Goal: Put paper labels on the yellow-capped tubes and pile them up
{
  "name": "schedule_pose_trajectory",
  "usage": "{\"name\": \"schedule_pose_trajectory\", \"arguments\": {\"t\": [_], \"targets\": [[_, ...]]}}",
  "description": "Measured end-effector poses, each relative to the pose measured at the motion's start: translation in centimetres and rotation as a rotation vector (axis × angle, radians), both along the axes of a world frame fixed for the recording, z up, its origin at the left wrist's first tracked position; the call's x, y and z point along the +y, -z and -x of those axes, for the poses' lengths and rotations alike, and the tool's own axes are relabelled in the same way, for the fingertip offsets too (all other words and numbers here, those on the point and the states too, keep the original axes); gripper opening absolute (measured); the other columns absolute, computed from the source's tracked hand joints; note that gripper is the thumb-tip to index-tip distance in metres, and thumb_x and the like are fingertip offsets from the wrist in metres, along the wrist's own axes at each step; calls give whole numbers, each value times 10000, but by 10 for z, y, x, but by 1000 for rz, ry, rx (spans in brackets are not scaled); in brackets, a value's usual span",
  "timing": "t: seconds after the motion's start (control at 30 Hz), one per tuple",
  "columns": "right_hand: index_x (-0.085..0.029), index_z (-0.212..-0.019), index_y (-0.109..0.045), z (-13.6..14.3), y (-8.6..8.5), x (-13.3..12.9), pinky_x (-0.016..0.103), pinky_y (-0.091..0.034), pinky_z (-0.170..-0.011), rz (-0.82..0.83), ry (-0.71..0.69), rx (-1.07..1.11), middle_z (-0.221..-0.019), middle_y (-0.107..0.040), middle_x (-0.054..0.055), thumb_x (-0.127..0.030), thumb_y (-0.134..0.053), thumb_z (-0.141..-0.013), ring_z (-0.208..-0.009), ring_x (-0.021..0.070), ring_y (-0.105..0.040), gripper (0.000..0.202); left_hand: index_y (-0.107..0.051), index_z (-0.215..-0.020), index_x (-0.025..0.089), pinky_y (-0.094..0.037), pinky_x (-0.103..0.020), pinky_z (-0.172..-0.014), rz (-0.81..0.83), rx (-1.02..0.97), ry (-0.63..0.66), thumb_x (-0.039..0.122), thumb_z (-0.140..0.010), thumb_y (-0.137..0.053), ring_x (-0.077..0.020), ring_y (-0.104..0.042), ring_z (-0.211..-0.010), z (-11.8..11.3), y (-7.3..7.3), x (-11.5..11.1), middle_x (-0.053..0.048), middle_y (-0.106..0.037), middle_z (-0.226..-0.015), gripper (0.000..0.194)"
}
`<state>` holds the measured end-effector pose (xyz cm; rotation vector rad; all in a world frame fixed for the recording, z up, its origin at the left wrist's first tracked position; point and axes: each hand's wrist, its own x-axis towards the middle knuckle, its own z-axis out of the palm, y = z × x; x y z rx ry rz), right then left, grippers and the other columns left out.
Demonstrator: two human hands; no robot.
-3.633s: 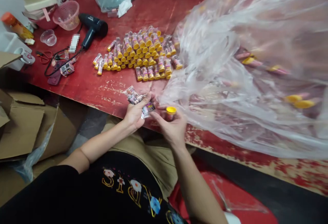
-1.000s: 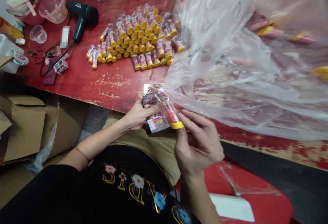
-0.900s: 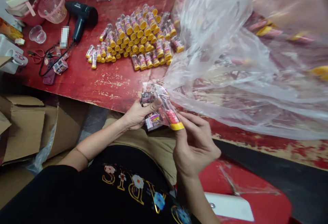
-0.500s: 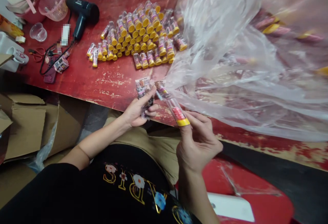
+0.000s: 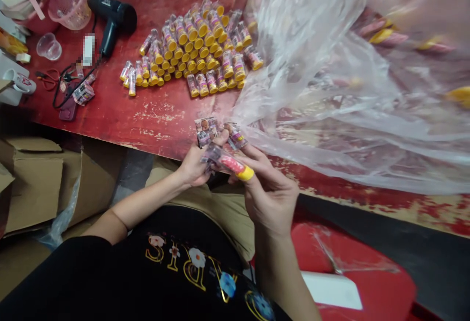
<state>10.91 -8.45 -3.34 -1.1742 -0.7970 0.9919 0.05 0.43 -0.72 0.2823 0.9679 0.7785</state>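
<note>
My left hand (image 5: 196, 166) is closed around a bunch of printed plastic shrink sleeves (image 5: 206, 130), which stick up past the thumb. Between the thumb and fingers of my right hand (image 5: 273, 191) is a clear candy tube (image 5: 235, 164) with pink contents and a yellow cap. The tube is tilted, cap toward my right palm, its far end in front of my left fingers. A single printed sleeve (image 5: 237, 137) stands between my left thumb and my right fingertips; which hand grips it I cannot tell.
Wrapped yellow-capped tubes (image 5: 191, 41) are piled on the red table (image 5: 157, 115). A large clear plastic bag (image 5: 312, 81) with more tubes covers the right side. At the left lie a heat gun (image 5: 113, 17), a pink basket (image 5: 69, 5) and scissors (image 5: 47, 80). Cardboard boxes (image 5: 36, 179) stand below.
My right hand has moved left with the tube, which now overlaps my left fingers and lies flatter. The single sleeve now sits beyond the tube, by my right fingertips. The view has shifted slightly.
</note>
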Motion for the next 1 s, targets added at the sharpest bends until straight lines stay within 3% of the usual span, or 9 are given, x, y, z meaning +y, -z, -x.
{"name": "schedule_pose_trajectory", "arguments": {"t": [0.1, 0.17, 0.3, 0.4, 0.47, 0.6, 0.7, 1.0], "targets": [[-304, -1059, -870, 11, -2, 4, 255, -527, -574, 8, 113, 57, -1186, -787, 57, -308, -807, -923, -719, 112, -661, 150, -549, -748, 173, -278, -163, -453, -23, 20, -37, 345, -776, -954, -29, -395, -448, -1, 3, -2, 89, -482, -565, 441], [-300, -1046, -869, 14, -3, 3, 265, -525, -575, -2, 154, 59, -1113, -770, 41, -308, -809, -918, -639, 82, -591, 141, -523, -727, 172, -247, -148, -451, 5, -28, -60, 333, -820, -924, -15, -337, -444, 1, 1, 1, 100, -418, -559, 442], [-289, -1042, -869, 8, -3, -5, 294, -569, -634, -14, 228, -106, -1084, -760, 59, -303, -791, -927, -860, 171, -701, 139, -575, -804, 165, -211, -100, -436, 119, -179, -68, 223, -934, -809, -7, -311, -455, 9, -10, 12, 83, -409, -617, 273], [-297, -1069, -867, -2, -1, -8, 367, -616, -809, -25, 287, -278, -1065, -769, 55, -281, -787, -929, -1009, 221, -726, 162, -645, -932, 179, -232, -82, -430, 239, -230, -55, 153, -990, -707, -25, -337, -471, 13, -19, 14, 69, -391, -646, 89], [-300, -1074, -867, -6, 0, -8, 419, -615, -913, -20, 301, -323, -1066, -771, 52, -287, -786, -932, -1015, 229, -732, 164, -655, -962, 183, -232, -86, -418, 287, -236, -57, 141, -1000, -684, -29, -321, -470, 13, -21, 13, 61, -393, -665, 63], [-298, -1079, -866, -10, 2, -6, 449, -607, -970, -27, 331, -331, -1067, -776, 59, -297, -783, -939, -1041, 236, -734, 162, -634, -910, 178, -219, -87, -415, 333, -222, -52, 120, -991, -692, -28, -300, -458, 13, -21, 11, 71, -339, -642, 116], [-284, -1091, -864, -11, 3, -8, 474, -601, -1016, -34, 354, -401, -1062, -779, 65, -307, -776, -944, -1044, 240, -739, 173, -649, -921, 178, -212, -80, -416, 326, -209, -47, 106, -985, -702, -21, -307, -447, 12, -20, 10, 81, -313, -622, 110], [-323, -1155, -850, -25, 4, -13, 475, -625, -989, -122, 246, -542, -1099, -789, 62, -248, -757, -945, -1031, 236, -751, 241, -615, -806, 131, -194, -105, -415, 84, -108, -26, 242, -948, -800, 9, -301, -445, 3, -12, 6, 56, -510, -667, 258]]}}
